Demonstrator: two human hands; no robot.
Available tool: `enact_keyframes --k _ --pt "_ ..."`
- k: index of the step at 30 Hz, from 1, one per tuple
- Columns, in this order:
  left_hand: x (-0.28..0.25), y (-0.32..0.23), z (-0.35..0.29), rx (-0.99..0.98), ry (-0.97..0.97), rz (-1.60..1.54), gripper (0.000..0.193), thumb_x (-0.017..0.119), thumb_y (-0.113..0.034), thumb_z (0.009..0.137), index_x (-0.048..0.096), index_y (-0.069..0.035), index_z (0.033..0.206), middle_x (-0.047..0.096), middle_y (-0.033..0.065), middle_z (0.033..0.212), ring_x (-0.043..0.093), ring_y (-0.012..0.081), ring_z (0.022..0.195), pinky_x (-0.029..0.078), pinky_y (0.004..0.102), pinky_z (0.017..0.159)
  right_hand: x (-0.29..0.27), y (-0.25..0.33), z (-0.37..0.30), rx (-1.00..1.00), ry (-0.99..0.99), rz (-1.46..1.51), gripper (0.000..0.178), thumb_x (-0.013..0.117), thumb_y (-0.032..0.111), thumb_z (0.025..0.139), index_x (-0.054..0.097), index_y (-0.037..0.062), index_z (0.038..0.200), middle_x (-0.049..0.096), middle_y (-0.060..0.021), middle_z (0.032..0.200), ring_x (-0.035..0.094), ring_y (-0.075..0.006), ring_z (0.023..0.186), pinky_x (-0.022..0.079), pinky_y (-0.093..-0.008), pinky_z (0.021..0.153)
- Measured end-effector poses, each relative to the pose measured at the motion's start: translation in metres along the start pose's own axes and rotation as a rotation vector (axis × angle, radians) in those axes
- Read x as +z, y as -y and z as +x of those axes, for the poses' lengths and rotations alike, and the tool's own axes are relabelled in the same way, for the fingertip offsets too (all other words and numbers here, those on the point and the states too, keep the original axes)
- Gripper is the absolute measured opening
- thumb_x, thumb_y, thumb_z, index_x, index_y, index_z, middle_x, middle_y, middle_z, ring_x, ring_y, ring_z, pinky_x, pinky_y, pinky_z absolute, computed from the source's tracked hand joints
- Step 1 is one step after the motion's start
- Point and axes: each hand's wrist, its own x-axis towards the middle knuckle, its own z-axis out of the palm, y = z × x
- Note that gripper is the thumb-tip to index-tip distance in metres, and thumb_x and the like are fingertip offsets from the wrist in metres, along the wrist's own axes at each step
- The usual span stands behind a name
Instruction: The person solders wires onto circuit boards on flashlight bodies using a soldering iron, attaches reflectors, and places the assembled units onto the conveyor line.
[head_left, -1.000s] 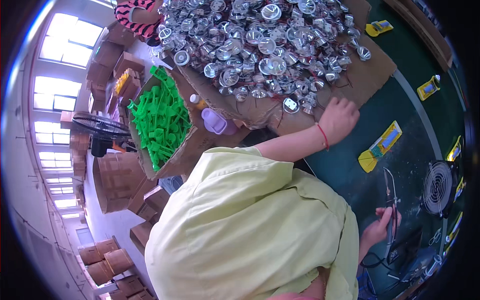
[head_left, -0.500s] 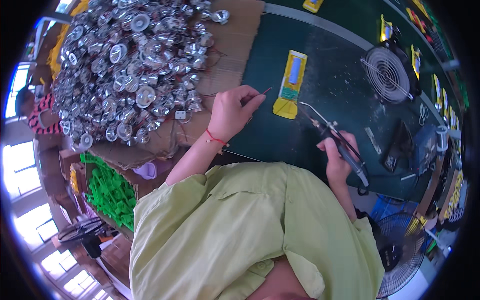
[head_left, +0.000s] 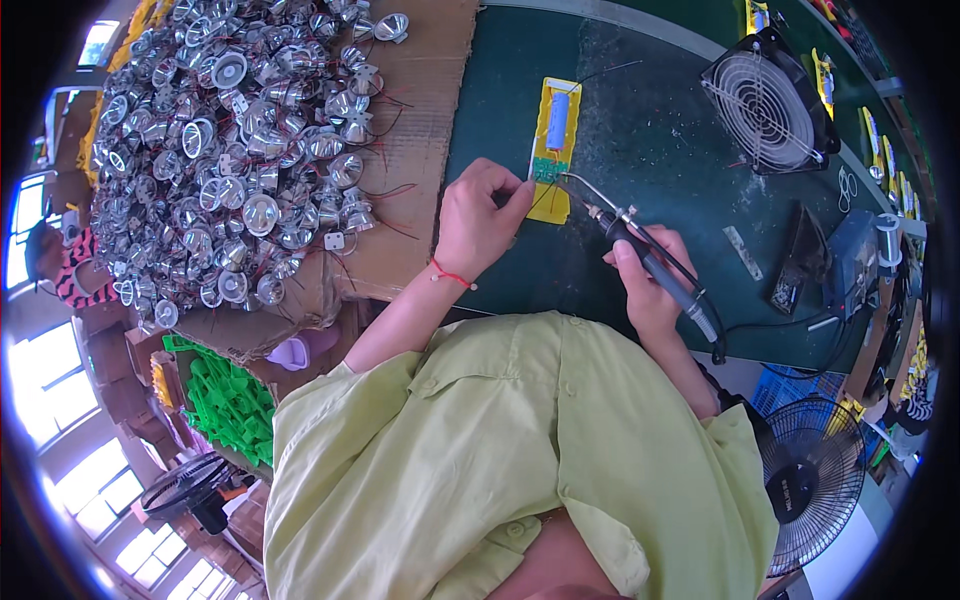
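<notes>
My left hand (head_left: pixel 478 215) is closed in a pinch beside a yellow plastic housing (head_left: pixel 547 207). Earlier, a thin red wire stuck out of this pinch; now the fingertips sit at the housing's left edge and mostly hide it. Inside the housing lie a blue cylindrical battery (head_left: pixel 557 122) and a small green circuit board (head_left: pixel 548 170). My right hand (head_left: pixel 652 283) grips a soldering iron (head_left: pixel 655 262) with a thin metal tube along it. The front end of that tube is at the board's right edge; whether it touches cannot be made out.
A big heap of shiny reflector cups (head_left: pixel 230 160) with wires covers the cardboard (head_left: pixel 415 130) on the left. A square fan (head_left: pixel 765 105), a dark tray (head_left: pixel 800 265) and a solder spool (head_left: pixel 887 240) stand right. Green plastic parts (head_left: pixel 225 400) fill a box lower left.
My left hand has brought the wire to the board's left edge. The soldering iron has come up to the board. The whole view has shifted slightly, and the housing appears farther up and left.
</notes>
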Motion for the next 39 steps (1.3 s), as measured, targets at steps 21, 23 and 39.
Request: enact_keyframes --k 21,23,39 --pt "0.001 -0.004 0.006 -0.104 0.063 -0.026 0.021 0.066 -0.016 0.08 0.059 0.002 0.074 0.056 0.0047 0.067 0.051 0.0085 0.057 0.041 0.0242 0.052 -0.001 0.005 0.006 0.106 -0.063 0.109 0.018 0.063 0.004 0.082 0.053 -0.0053 0.093 0.061 -0.0117 0.078 0.063 -0.0144 0.065 0.053 -0.0245 0.058" --pt "0.0 -0.005 0.006 -0.093 0.062 -0.017 0.02 0.066 -0.016 0.08 0.059 0.002 0.073 0.055 0.0044 0.067 0.051 0.0087 0.057 0.041 0.024 0.052 -0.002 0.004 0.004 0.112 -0.049 0.124 0.019 0.064 0.005 0.081 0.053 -0.005 0.093 0.061 -0.0116 0.078 0.062 -0.0145 0.064 0.052 -0.0239 0.058" --pt "-0.006 -0.002 0.018 0.011 0.24 0.049 0.018 0.067 -0.017 0.078 0.065 0.0 0.075 0.054 0.0068 0.074 0.055 0.0124 0.059 0.044 0.0253 0.055 0.002 0.002 0.001 0.109 -0.023 0.05 0.02 0.066 0.007 0.08 0.054 -0.0044 0.091 0.062 -0.0107 0.074 0.062 -0.0133 0.062 0.049 -0.0221 0.056"
